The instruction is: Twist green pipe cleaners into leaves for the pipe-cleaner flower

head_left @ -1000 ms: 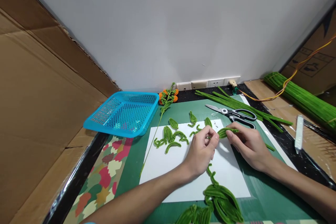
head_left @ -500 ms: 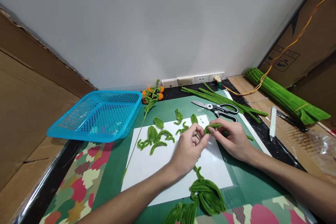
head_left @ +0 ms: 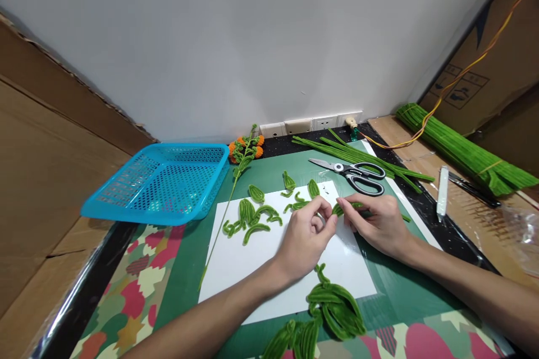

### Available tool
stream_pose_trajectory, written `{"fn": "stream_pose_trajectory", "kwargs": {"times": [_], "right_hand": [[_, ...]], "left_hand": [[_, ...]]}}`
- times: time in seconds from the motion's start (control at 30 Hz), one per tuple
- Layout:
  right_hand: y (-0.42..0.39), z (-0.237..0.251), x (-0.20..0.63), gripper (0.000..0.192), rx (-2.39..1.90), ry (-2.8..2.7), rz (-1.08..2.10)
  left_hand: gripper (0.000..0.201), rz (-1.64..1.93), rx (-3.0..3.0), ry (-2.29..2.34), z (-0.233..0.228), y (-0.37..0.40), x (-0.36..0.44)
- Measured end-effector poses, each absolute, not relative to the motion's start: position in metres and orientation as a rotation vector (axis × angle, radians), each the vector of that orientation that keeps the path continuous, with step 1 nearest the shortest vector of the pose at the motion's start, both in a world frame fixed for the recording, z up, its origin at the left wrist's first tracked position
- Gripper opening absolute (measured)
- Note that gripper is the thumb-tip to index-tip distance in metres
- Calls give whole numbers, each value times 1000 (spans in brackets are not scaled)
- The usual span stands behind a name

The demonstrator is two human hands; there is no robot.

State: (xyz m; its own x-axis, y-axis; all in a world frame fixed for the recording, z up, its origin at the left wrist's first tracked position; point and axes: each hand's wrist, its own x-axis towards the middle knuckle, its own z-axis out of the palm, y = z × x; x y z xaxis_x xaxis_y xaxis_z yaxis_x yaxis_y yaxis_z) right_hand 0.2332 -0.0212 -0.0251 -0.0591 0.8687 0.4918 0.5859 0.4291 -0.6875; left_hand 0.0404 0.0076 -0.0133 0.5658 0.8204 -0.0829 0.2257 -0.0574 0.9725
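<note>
Both hands pinch one green pipe-cleaner leaf (head_left: 346, 208) over the white sheet (head_left: 236, 261).
Left hand (head_left: 306, 235) and right hand (head_left: 374, 223) clamp its ends; scissors (head_left: 352, 172) near at 1 o'clock, bare sheet at 8 o'clock.

Bright, even light falls from overhead. Soft shadows sit under both hands on the flat white paper sheet (head_left: 252, 269). Glare streaks the glossy black table edge (head_left: 76, 303). The wide lens bows the brown cardboard walls (head_left: 50, 168) outward; corners soften slightly.
</note>
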Motion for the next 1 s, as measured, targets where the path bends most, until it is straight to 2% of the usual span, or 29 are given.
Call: {"fn": "stream_pose_trajectory", "kwargs": {"times": [0.2,0.43,0.67,1.0], "right_hand": [[-20,-25,233,25,-1268,-1750,408],[-18,-17,236,26,-1222,-1685,566],[-21,-21,235,11,-1202,-1682,472],[-20,-21,235,20,-1217,-1676,507]], "left_hand": [[15,623,1819,997,-9,5,41],[22,613,1728,1015,-10,6,42],[34,574,1624,919,-12,7,39],[30,615,1762,935,-8,6,40]]}}
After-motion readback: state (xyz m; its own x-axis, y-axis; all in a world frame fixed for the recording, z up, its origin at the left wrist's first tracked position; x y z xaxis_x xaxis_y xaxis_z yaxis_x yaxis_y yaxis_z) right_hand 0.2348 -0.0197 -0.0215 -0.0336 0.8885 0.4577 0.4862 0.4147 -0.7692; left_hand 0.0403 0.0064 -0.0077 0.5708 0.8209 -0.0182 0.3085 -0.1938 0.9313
